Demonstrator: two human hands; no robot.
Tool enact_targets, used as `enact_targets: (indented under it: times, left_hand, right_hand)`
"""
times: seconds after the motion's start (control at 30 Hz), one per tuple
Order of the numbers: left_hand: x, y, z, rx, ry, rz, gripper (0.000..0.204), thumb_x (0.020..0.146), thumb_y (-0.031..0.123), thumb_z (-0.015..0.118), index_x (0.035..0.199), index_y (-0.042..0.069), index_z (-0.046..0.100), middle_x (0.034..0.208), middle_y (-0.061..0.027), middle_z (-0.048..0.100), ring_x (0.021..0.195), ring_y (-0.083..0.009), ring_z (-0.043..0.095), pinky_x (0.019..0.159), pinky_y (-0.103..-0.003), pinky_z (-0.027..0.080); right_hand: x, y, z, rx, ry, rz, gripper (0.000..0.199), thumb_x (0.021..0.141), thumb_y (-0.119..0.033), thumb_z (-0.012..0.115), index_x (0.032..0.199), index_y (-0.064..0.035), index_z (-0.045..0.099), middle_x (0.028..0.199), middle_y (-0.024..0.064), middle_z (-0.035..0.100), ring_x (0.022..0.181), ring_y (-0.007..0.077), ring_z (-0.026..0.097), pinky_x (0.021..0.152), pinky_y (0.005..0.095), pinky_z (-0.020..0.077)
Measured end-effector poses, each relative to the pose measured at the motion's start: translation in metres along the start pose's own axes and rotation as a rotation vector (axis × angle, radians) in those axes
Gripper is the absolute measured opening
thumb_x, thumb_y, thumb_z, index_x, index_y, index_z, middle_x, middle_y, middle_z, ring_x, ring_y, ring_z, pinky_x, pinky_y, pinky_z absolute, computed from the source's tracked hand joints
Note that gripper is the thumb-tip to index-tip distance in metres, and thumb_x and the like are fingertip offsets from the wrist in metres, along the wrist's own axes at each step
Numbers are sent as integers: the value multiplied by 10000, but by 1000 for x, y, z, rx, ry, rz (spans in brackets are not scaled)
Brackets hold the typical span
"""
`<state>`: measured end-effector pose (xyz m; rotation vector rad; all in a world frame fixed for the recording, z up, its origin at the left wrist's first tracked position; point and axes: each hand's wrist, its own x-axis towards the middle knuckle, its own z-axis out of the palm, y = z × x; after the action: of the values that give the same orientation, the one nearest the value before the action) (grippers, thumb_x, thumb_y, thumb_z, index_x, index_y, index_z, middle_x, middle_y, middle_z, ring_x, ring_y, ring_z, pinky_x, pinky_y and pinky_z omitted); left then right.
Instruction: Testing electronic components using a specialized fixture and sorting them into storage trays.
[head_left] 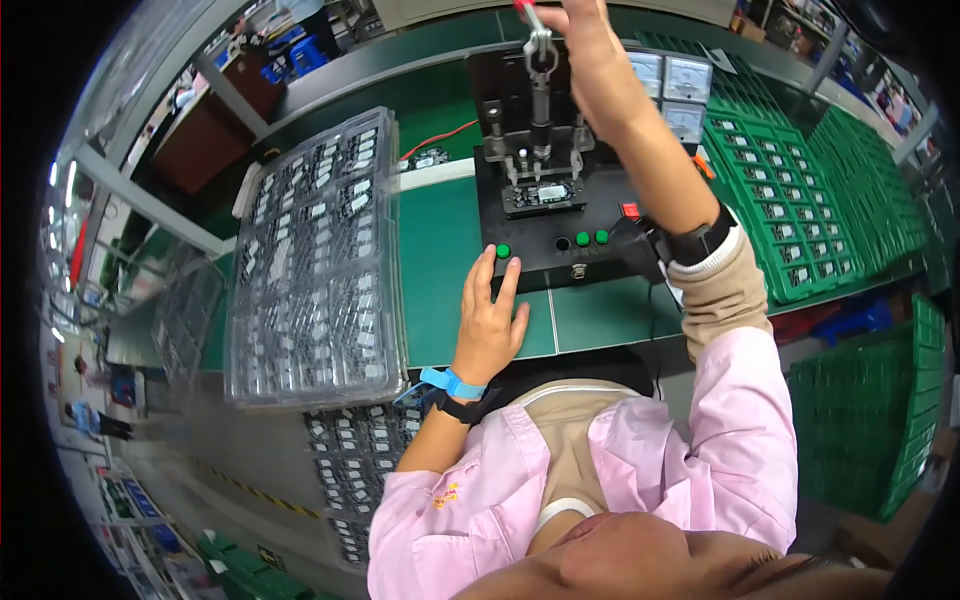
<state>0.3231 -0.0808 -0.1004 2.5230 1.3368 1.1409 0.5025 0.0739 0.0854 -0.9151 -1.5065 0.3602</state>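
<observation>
My right hand is raised at the far side, closed on the red-tipped handle of a toggle clamp; its fingertips are partly cut off by the upper edge. The clamp stands over a black test fixture, where a small circuit board lies in the nest below the press pins. My left hand rests at the fixture's front left corner, fingers spread, holding nothing. Its fingertips are beside a green button; whether they touch it I cannot tell. More green buttons and a red switch sit to the right.
At left stand stacked clear plastic trays full of small boards. Green trays with boards lie at right, near panel meters behind the fixture. A red wire runs to a loose board. Green crates stand lower right.
</observation>
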Motion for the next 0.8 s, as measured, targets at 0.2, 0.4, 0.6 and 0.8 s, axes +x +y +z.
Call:
enact_targets:
  times: [0.2, 0.4, 0.6, 0.8]
  left_hand:
    - [-3, 2, 3, 27, 6, -36, 714, 755, 26, 687, 1406, 83, 399, 1458, -228, 298, 1273, -433, 385, 1029, -493, 360]
    - [-7, -1, 3, 56, 10, -38, 740, 750, 14, 698, 1416, 83, 384, 1459, -233, 303, 1261, -440, 402, 1014, -484, 378]
    - [-7, 5, -1, 99, 23, -55, 720, 760, 22, 678, 1414, 61, 381, 1422, -226, 347, 1244, -422, 410, 1019, -465, 367]
    - [16, 11, -5, 106, 24, -182, 668, 765, -15, 611, 1397, 18, 395, 1369, -215, 399, 1222, -405, 424, 1018, -473, 359]
  right_hand:
    - [-76, -4, -26, 56, -313, -554, 618, 1004, -476, 281, 1203, 33, 569, 1174, 163, 614, 1163, 345, 530, 1018, 428, 353]
    - [-180, 50, -76, -587, -75, -247, 531, 965, -421, 439, 1300, -17, 515, 1201, 164, 586, 1242, 339, 469, 1050, 462, 285]
    - [-202, 35, -76, -771, -275, -143, 490, 901, -378, 554, 1308, -105, 528, 1271, 89, 530, 1238, 298, 454, 1029, 530, 203]
    - [-227, 36, -41, -816, -360, -130, 529, 841, -381, 607, 1298, -126, 534, 1271, 76, 509, 1185, 286, 478, 954, 510, 248]
